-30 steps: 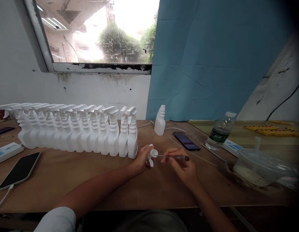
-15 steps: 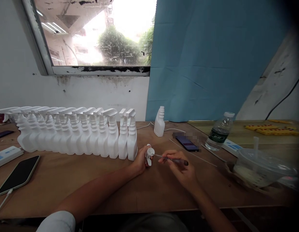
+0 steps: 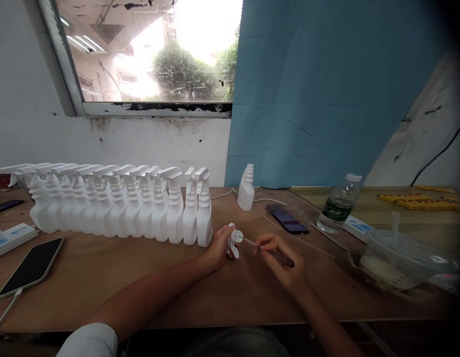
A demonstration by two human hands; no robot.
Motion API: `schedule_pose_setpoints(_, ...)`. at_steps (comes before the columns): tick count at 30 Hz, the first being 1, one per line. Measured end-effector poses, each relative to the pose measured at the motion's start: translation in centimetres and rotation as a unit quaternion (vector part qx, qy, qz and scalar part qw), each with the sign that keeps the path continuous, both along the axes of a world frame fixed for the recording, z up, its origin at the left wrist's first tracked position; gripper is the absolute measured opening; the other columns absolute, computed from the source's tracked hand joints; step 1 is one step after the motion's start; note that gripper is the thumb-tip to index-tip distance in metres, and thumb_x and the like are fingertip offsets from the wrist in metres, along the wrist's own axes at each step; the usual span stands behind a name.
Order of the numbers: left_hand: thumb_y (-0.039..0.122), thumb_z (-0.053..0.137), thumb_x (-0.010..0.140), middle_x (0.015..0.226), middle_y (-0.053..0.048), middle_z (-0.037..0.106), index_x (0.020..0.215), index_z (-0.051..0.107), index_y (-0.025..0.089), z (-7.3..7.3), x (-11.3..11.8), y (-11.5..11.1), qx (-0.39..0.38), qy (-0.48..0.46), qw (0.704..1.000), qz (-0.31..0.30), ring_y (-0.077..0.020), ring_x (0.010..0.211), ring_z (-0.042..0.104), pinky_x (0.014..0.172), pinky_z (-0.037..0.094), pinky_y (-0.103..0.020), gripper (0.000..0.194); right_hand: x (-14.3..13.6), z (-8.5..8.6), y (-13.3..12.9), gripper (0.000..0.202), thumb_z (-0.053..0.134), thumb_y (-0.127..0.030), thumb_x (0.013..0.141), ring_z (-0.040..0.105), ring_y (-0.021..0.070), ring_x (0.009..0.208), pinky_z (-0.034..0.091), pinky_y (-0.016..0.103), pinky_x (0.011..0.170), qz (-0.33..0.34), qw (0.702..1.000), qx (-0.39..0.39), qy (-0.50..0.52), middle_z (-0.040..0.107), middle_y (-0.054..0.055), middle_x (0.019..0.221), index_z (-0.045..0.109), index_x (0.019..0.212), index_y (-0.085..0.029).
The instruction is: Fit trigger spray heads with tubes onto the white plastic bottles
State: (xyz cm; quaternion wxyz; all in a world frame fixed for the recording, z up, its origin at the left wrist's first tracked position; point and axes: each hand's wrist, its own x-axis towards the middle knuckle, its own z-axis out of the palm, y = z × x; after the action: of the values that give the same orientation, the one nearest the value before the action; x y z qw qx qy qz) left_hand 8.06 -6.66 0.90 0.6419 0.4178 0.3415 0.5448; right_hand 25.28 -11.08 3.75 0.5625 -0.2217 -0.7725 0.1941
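My left hand (image 3: 218, 248) is closed around a white spray trigger head (image 3: 234, 240), its round collar turned to the right. Between the fingers of my right hand (image 3: 284, 258) is a screwdriver-like tool (image 3: 280, 257) with a dark handle; its thin metal shaft points left, and the tip is at the collar opening. How deep the tip sits cannot be made out. Beyond the hands stands a white bottle without a head (image 3: 246, 191). To the left, several white bottles with spray heads (image 3: 175, 208) stand upright in a row. A thin tube (image 3: 311, 243) lies right of the hands.
A phone (image 3: 289, 220) and a water bottle (image 3: 337, 206) are at the right, with a lidded plastic bowl (image 3: 397, 258) nearer. Another phone (image 3: 32, 265) with a cable lies at the left by a power strip (image 3: 17, 238). The brown table's (image 3: 170, 307) front edge is close.
The spray head in my left hand has turned and shifted slightly right. My right hand has moved slightly right and down, and the tool now slants more. The camera view has shifted a little.
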Motion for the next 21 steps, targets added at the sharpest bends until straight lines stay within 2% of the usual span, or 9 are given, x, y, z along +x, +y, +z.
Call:
schedule_pose_setpoints(10,0.056,0.071,0.068,0.055,0.006,0.053,0.077,0.047,0.019,-0.01,0.29,-0.56,0.024,0.048,0.999,0.000,-0.0046,0.034,0.038,0.034,0.021,-0.017,0.045,0.63,0.04,0.23,0.016,0.054,-0.009,0.080,0.054,0.0150,0.058,0.041,0.029,0.055,-0.009,0.999,0.022,-0.023,0.060,0.002,0.072,0.051,0.069,-0.021)
schedule_pose_setpoints(16,0.058,0.066,0.071,0.054,0.007,0.051,0.079,0.044,0.020,-0.16,0.25,-0.20,0.018,0.035,0.999,0.007,-0.0051,0.035,0.037,0.034,0.018,-0.016,0.044,0.10,0.29,0.29,0.013,0.054,-0.017,0.086,0.057,0.0152,0.059,0.045,0.029,0.056,0.021,0.996,-0.080,0.035,0.063,0.003,0.080,0.055,0.073,-0.021)
schedule_pose_setpoints(21,0.053,0.071,0.065,0.054,0.007,0.048,0.074,0.044,0.020,-0.02,0.11,-0.25,0.007,0.029,1.000,-0.001,-0.0047,0.036,0.037,0.034,0.015,-0.017,0.044,0.39,0.24,0.54,0.014,0.056,-0.017,0.084,0.057,0.0166,0.057,0.046,0.033,0.056,0.050,0.986,-0.136,0.082,0.062,0.004,0.077,0.055,0.071,-0.021)
